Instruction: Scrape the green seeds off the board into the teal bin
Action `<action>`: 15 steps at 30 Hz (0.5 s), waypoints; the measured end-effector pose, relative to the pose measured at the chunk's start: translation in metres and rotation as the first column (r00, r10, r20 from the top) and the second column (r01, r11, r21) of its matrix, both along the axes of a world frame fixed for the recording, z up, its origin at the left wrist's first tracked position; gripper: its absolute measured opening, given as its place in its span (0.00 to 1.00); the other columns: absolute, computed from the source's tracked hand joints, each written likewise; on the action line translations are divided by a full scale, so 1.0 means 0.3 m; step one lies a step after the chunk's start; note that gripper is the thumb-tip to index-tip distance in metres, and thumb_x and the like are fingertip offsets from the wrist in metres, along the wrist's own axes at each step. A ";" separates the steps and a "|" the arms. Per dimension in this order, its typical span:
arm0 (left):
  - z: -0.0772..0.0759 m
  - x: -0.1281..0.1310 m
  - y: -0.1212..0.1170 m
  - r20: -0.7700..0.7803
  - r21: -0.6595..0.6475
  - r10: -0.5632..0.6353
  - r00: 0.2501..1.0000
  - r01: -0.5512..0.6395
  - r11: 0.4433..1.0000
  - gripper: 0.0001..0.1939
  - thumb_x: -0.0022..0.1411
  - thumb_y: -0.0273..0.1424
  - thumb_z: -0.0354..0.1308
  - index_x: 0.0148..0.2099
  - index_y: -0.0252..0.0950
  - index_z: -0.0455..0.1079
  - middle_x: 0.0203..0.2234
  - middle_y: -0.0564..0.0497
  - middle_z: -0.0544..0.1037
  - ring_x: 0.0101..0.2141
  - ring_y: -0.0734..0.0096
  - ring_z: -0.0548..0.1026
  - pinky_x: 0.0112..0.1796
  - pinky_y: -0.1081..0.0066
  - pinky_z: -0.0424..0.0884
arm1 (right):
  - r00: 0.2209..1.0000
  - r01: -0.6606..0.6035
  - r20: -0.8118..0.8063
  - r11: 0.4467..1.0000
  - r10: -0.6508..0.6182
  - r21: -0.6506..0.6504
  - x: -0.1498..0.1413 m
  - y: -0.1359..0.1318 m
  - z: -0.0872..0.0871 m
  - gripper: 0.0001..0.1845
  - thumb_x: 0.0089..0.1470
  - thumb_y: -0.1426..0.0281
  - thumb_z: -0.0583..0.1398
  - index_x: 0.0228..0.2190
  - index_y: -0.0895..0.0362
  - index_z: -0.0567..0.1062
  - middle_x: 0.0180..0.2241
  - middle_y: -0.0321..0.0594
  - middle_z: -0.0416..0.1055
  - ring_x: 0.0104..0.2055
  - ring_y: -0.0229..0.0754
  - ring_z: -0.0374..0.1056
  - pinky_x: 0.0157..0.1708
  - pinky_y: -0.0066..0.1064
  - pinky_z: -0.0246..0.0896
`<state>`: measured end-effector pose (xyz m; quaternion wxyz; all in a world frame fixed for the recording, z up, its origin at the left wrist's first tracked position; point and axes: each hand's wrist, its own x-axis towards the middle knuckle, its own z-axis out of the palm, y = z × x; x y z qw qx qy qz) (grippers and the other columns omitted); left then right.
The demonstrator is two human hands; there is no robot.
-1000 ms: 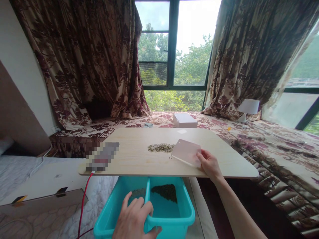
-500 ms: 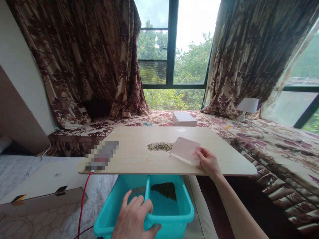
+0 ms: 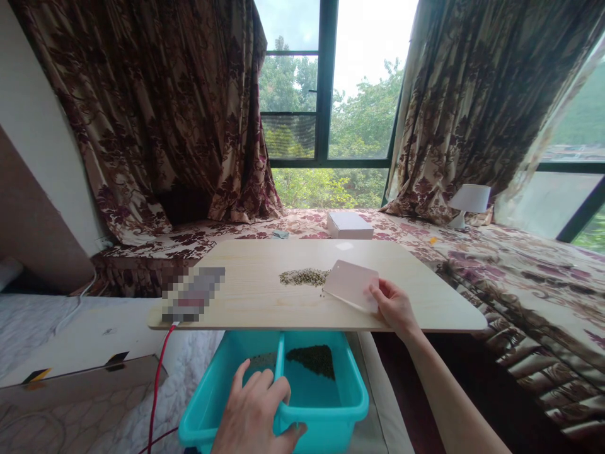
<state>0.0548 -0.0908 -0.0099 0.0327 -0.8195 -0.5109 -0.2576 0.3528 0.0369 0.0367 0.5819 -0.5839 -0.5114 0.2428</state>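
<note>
Right hand (image 3: 394,307) pinches pale scraper card (image 3: 352,285) beside seed pile (image 3: 304,277) on counter (image 3: 255,302) | left hand (image 3: 258,413) grips teal bin (image 3: 326,407) rim.

The desk (image 3: 265,296) is pale wood with a fine grain and a matt, smooth face. The card (image 3: 352,285) looks like thin, stiff plastic, pinkish-white and faintly glossy. The bin (image 3: 326,413) is smooth turquoise plastic with a soft sheen. The seeds (image 3: 303,276) look dry, grainy and dull. The curtains (image 3: 155,113) are heavy patterned cloth.
</note>
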 end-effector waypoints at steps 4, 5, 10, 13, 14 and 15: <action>-0.015 -0.040 0.026 -0.047 -0.028 -0.107 0.993 0.106 0.994 0.15 0.45 0.36 0.67 0.31 0.42 0.63 0.26 0.59 0.71 0.29 0.64 0.74 0.49 0.47 0.62 | 1.000 -0.015 -0.002 1.000 0.015 -0.003 0.001 0.001 0.001 0.19 0.44 0.58 0.60 0.35 0.58 0.76 0.29 0.42 0.79 0.32 0.47 0.74 0.27 0.33 0.66; -0.019 -0.049 0.033 -0.057 -0.028 -0.120 0.991 0.118 0.993 0.15 0.46 0.37 0.67 0.32 0.42 0.63 0.26 0.59 0.71 0.29 0.65 0.74 0.49 0.49 0.63 | 1.000 -0.016 -0.010 1.000 0.016 -0.007 0.001 0.003 0.000 0.20 0.45 0.57 0.59 0.36 0.58 0.76 0.28 0.42 0.78 0.32 0.47 0.74 0.26 0.33 0.66; -0.045 -0.048 0.046 -0.091 0.035 -0.142 0.986 0.146 0.989 0.16 0.54 0.45 0.61 0.30 0.41 0.62 0.23 0.60 0.69 0.25 0.69 0.72 0.48 0.51 0.65 | 0.998 -0.060 -0.035 0.998 0.061 0.033 -0.002 0.017 -0.001 0.20 0.44 0.57 0.61 0.36 0.58 0.75 0.26 0.41 0.78 0.33 0.47 0.75 0.30 0.34 0.68; -0.056 -0.025 0.036 -0.066 0.091 -0.028 0.997 0.034 0.995 0.18 0.56 0.48 0.57 0.28 0.40 0.61 0.22 0.59 0.67 0.25 0.69 0.70 0.49 0.47 0.63 | 0.995 -0.087 -0.036 0.995 0.089 0.053 -0.002 0.021 0.003 0.20 0.43 0.56 0.62 0.34 0.58 0.76 0.27 0.42 0.79 0.33 0.47 0.75 0.33 0.36 0.68; -0.057 -0.021 0.034 -0.061 0.095 -0.010 0.998 0.015 0.995 0.18 0.55 0.48 0.58 0.28 0.40 0.60 0.22 0.59 0.66 0.25 0.69 0.70 0.49 0.46 0.62 | 0.995 -0.094 -0.030 0.994 0.096 0.048 -0.002 0.020 0.004 0.20 0.43 0.56 0.62 0.34 0.58 0.76 0.27 0.42 0.79 0.34 0.47 0.75 0.34 0.36 0.68; -0.057 -0.020 0.033 -0.060 0.090 -0.006 0.998 0.012 0.996 0.17 0.54 0.47 0.59 0.28 0.40 0.61 0.22 0.59 0.67 0.26 0.68 0.70 0.49 0.47 0.62 | 0.995 -0.100 -0.021 0.994 0.101 0.038 -0.001 0.018 0.006 0.20 0.43 0.55 0.62 0.34 0.58 0.76 0.27 0.42 0.79 0.34 0.47 0.75 0.34 0.36 0.68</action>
